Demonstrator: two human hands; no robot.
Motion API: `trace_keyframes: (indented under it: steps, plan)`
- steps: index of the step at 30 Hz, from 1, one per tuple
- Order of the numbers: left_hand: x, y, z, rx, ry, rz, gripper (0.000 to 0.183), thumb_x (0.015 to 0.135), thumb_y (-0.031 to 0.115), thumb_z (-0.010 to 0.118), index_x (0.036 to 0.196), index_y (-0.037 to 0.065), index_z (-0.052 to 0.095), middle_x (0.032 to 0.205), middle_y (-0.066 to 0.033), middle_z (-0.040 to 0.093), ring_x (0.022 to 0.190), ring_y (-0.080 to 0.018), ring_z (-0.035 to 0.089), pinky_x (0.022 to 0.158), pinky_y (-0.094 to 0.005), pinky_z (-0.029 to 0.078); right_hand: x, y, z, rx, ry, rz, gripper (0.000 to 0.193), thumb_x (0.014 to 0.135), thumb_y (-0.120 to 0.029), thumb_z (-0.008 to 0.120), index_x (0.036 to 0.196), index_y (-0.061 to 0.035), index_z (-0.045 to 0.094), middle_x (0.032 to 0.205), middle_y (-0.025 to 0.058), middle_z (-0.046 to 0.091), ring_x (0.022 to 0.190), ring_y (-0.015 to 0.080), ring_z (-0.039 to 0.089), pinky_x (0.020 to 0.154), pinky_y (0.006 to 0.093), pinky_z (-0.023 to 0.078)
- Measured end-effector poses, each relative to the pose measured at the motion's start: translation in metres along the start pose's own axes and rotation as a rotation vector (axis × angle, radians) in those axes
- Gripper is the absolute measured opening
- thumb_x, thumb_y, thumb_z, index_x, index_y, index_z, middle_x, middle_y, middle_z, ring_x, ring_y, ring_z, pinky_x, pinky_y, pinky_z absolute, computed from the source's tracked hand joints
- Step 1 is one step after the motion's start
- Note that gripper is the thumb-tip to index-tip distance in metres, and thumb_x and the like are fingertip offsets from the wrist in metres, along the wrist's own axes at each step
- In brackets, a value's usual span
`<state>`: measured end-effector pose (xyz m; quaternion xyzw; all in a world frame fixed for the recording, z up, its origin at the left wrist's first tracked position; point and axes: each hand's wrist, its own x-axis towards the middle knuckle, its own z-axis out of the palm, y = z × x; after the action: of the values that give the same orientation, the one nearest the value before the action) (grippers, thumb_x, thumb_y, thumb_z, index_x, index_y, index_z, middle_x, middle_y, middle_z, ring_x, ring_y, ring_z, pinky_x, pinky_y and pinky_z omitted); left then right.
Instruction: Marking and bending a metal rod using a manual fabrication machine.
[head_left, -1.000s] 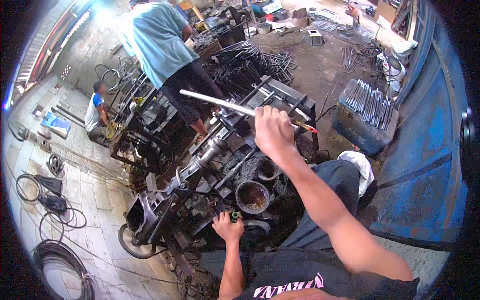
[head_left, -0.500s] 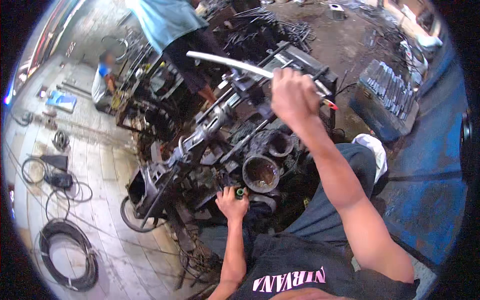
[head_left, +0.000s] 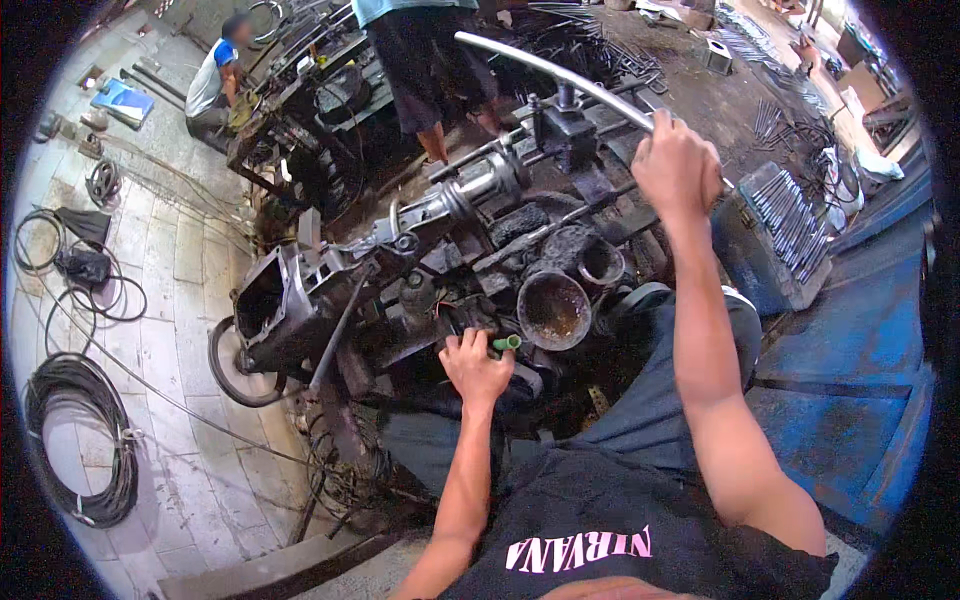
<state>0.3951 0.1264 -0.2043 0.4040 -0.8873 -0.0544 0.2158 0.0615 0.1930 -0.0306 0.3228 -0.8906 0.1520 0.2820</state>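
My right hand (head_left: 680,168) is closed around a long, shiny metal rod (head_left: 555,72), raised over the right end of a greasy lathe-like machine (head_left: 440,205). The rod slants up and left past a dark clamping block (head_left: 566,135); whether they touch I cannot tell. Low at the machine's near side, my left hand (head_left: 476,368) has its fingers bent around a green tube-shaped handle (head_left: 507,343), whose open end points right. Just right of that hand sits a round metal bowl (head_left: 553,310) with brownish residue, and a smaller cup (head_left: 601,262) stands behind it.
Finished-looking metal bars (head_left: 788,215) lie on a box at right, by a blue metal sheet (head_left: 830,430). Coiled black cable (head_left: 85,440) lies on the floor at left. One person (head_left: 425,70) stands behind the machine; another (head_left: 215,90) crouches farther left.
The view has shifted, so the machine appears larger and clearer. My right hand and the rod now appear higher and farther right. My left hand keeps hold of the green handle.
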Motion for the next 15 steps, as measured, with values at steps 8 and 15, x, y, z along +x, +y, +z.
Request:
trace_keyframes:
  steps: [8,15]
  plan:
    - [-0.003,-0.009,-0.001,-0.041,0.031,-0.003,0.032,0.061,0.028,0.076,0.089,0.013,0.071,0.093,-0.0017,0.065,0.092,-0.0292,0.056,0.078,-0.0426,0.042,0.001,0.0,-0.004,-0.031,-0.025,-0.071,0.021,0.085,-0.018,0.063,0.101,-0.0047,0.062,0.091,0.0185,0.068,0.086,0.0362,0.069,0.077,0.0494,0.052]
    - [-0.003,-0.01,0.001,-0.032,0.032,-0.009,0.032,0.06,0.029,0.075,0.086,0.012,0.07,0.092,-0.0022,0.065,0.091,-0.0292,0.056,0.078,-0.0428,0.042,0.001,0.0,-0.003,-0.055,-0.012,-0.01,0.022,0.085,-0.018,0.062,0.103,-0.0044,0.061,0.091,0.0192,0.07,0.084,0.0368,0.07,0.079,0.0493,0.053]
